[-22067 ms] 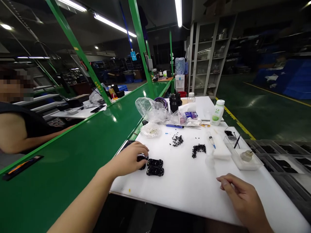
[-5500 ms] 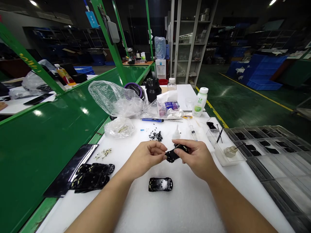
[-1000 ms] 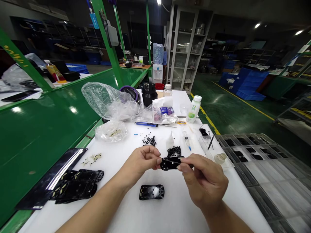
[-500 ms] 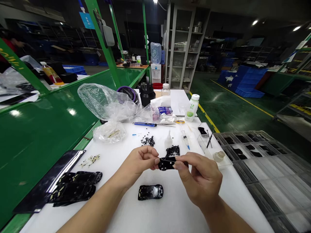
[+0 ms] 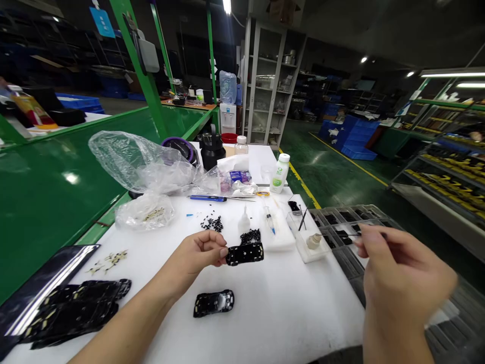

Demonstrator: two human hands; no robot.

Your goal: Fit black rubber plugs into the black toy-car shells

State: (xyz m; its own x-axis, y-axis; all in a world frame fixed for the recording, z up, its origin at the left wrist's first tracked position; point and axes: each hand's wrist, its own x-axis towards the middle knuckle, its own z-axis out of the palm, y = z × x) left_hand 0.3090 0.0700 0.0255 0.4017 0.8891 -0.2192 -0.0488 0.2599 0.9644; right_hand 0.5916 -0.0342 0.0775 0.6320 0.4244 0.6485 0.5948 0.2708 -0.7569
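My left hand (image 5: 195, 253) pinches the end of a flat black perforated plastic piece (image 5: 245, 254), holding it just above the white work board (image 5: 288, 298). My right hand (image 5: 397, 273) is blurred, out to the right over a tray's edge. A thin dark stick (image 5: 339, 234) runs from its fingertips towards a small glass bottle (image 5: 313, 242) in a transparent box (image 5: 310, 247). A similar black piece (image 5: 214, 303) lies on the board below my left hand.
Black granule heaps (image 5: 250, 236), a syringe (image 5: 270, 220), a blue-handled knife (image 5: 206, 198) and plastic bags (image 5: 142, 167) lie on the board. Stacked black pieces (image 5: 71, 313) sit at its left. A compartment tray (image 5: 341, 225) stands right; green benches lie left.
My right hand has let go of the black piece and moved right to the bottle, now holding a thin stick. My left hand keeps the piece. The view has turned slightly left.
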